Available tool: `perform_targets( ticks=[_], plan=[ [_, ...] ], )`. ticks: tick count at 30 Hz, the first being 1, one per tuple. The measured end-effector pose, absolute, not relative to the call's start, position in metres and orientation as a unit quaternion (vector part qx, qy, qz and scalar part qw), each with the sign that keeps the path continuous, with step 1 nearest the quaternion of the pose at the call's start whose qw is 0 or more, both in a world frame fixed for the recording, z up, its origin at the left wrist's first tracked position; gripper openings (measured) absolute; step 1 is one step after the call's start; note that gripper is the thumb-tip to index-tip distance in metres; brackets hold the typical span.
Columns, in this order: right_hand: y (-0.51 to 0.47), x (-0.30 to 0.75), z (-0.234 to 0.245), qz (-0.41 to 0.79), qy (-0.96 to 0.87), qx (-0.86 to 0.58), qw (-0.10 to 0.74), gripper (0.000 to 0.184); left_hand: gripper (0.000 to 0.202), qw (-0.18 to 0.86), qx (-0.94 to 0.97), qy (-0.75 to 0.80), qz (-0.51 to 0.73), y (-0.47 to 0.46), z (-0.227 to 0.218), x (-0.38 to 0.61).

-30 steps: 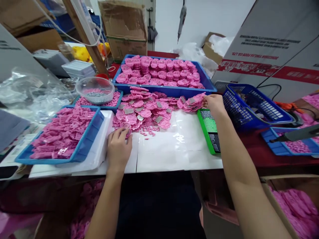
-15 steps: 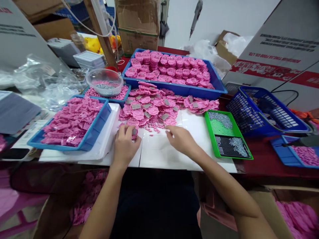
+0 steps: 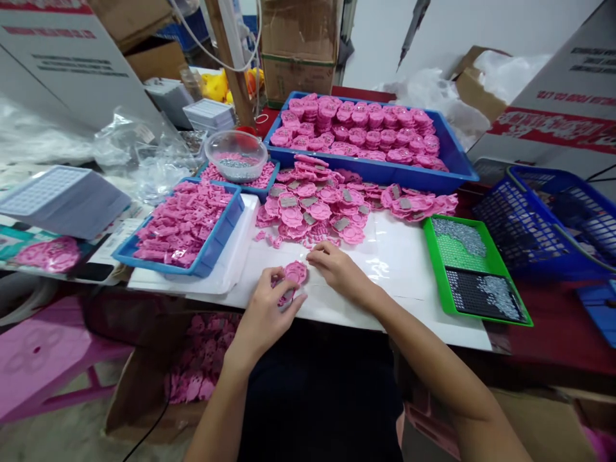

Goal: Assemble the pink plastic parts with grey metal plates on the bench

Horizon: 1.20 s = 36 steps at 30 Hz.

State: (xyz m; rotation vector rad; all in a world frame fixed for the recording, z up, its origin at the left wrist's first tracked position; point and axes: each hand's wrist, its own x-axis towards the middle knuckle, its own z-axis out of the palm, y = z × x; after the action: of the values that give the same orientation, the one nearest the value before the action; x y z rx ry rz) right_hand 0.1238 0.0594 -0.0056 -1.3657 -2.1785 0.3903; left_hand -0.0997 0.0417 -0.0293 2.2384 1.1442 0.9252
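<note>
Gripping a pink scalloped piece (image 3: 296,272) between thumb and fingers, the left hand (image 3: 272,303) held it above the front edge of the white surface (image 3: 399,269), left of that edge's middle. The right hand (image 3: 332,266) was just beside it, thumb and fingertips drawn together; whether a small part was pinched there could not be told.

The work appeared well under way but unfinished. Rows of stacked pink pieces (image 3: 373,119) filled much of the large blue tray (image 3: 385,169) beyond the surface's back edge, and their order suggested that they were done. A loose heap of similar pieces (image 3: 320,208), several showing grey plates, lay along the back edge, reaching toward the back right corner, and was probably what remained. How complete the held piece was could not be made out.

By the surface's left edge, a blue tray (image 3: 216,244) was heaped with pink angular parts (image 3: 183,218). Behind it, near the back left corner, a smaller blue tray (image 3: 275,176) held tiny pink parts (image 3: 267,172), with a clear round tub (image 3: 212,153) resting on them; silvery bits (image 3: 235,172) covered the tub's bottom. At the right edge, a green tray (image 3: 435,266) had two sections, a green one and a black one, each only partly covered with small silvery pieces (image 3: 464,236), so plenty seemed left to use.
</note>
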Motion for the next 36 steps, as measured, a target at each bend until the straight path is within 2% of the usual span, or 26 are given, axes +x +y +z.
perform_targets(
  ticks=[2, 5, 8, 10, 14, 17, 27, 33, 36],
  plan=[
    [0.059, 0.125, -0.006, 0.198, -0.795, -0.469, 0.33, 0.017, 0.027, 0.199, 0.793, 0.455, 0.352, 0.047, -0.031, -0.095],
    [0.058, 0.125, -0.008, 0.242, -0.773, -0.455, 0.368, 0.015, 0.042, 0.138, 0.777, 0.508, 0.344, 0.056, -0.033, -0.085],
    [0.057, 0.123, -0.011, 0.279, -0.738, -0.474, 0.391, 0.015, 0.035, 0.119, 0.78, 0.52, 0.327, 0.06, -0.034, -0.077],
    [0.057, 0.123, -0.012, 0.316, -0.705, -0.492, 0.401, 0.016, 0.027, 0.148, 0.776, 0.513, 0.336, 0.058, -0.032, -0.073],
    [0.056, 0.122, -0.01, 0.395, -0.647, -0.504, 0.415, 0.012, 0.019, 0.286, 0.75, 0.489, 0.341, 0.055, -0.024, -0.072],
    [0.057, 0.124, -0.006, 0.418, -0.638, -0.499, 0.411, 0.011, 0.024, 0.345, 0.741, 0.461, 0.346, 0.057, -0.017, -0.071],
    [0.057, 0.13, -0.002, 0.331, -0.707, -0.484, 0.396, 0.012, 0.034, 0.396, 0.767, 0.386, 0.324, 0.07, -0.009, -0.075],
    [0.061, 0.129, 0.0, 0.325, -0.715, -0.472, 0.4, 0.014, 0.055, 0.495, 0.703, 0.405, 0.312, 0.067, -0.01, -0.068],
    [0.062, 0.13, 0.003, 0.329, -0.709, -0.477, 0.401, 0.015, 0.053, 0.529, 0.669, 0.407, 0.327, 0.068, -0.017, -0.065]
  ],
)
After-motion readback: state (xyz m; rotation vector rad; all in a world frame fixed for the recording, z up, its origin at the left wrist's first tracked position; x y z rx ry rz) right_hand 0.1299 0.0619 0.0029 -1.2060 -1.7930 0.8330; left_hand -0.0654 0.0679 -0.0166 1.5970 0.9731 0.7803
